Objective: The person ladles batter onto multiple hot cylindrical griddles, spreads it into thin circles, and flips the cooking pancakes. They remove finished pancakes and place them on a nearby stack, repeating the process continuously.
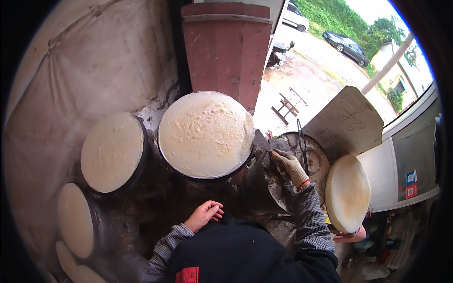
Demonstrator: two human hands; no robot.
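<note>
My left hand [205, 216] is bare and held before my dark apron, its fingers loosely curled with nothing seen in them. On my right hand [291, 167] is a pale knit glove, with a red band at the wrist. It grips a thin dark scraper [261, 140], whose blade meets the right edge of a large round flatbread [207, 134]. That pale, bubbled sheet covers a round black griddle. Left of it, a second round flatbread [112, 152] lies on another griddle, and a third flatbread [75, 220] is lower left. A round stack of flatbreads [348, 194] stands at the right.
Black metal tongs [303, 148] lie over an ash-covered round drum top [316, 155]. Behind it leans a marked board [348, 122]. A reddish wooden board [226, 53] rises behind the middle griddle. Another person's hand [352, 236] is under the stack at the right.
</note>
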